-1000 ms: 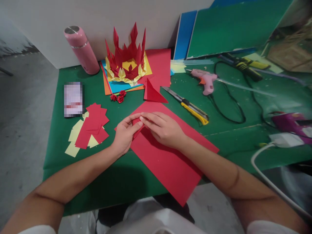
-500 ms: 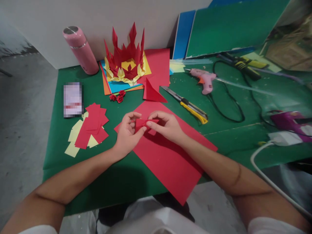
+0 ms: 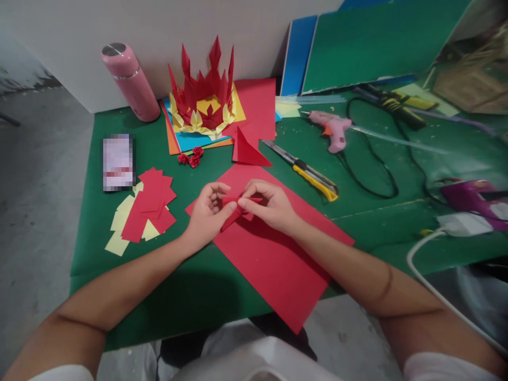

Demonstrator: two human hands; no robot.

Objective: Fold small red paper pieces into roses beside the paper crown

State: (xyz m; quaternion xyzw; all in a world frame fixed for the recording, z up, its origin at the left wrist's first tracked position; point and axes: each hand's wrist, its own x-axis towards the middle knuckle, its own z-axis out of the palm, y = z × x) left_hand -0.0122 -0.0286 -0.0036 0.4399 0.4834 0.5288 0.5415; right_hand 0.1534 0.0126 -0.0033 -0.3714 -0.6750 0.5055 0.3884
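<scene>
Between my two hands is a small piece of folded red paper point(image 3: 230, 219), held above a large red sheet point(image 3: 278, 264). My left hand point(image 3: 210, 211) pinches its left side with the thumb on top. From the other side my right hand point(image 3: 270, 206) pinches it, thumb and fingertips close to the left thumb. Part of the folds is hidden behind the fingers. Just beyond the hands lies a folded red paper triangle point(image 3: 251, 151). A red and yellow paper crown point(image 3: 206, 103) stands on stacked coloured sheets at the back.
To the left are red and yellow paper strips point(image 3: 148, 206), a blurred-out phone-like object point(image 3: 118, 163) and a pink flask point(image 3: 133, 84). Small red paper roses point(image 3: 192, 157) lie near the crown. On the right are a yellow utility knife point(image 3: 313, 180), blade exposed, and a corded pink glue gun point(image 3: 333, 129).
The folded red paper has turned a little between my fingers, and a flap now shows below my left thumb. Both hands stay in nearly the same place.
</scene>
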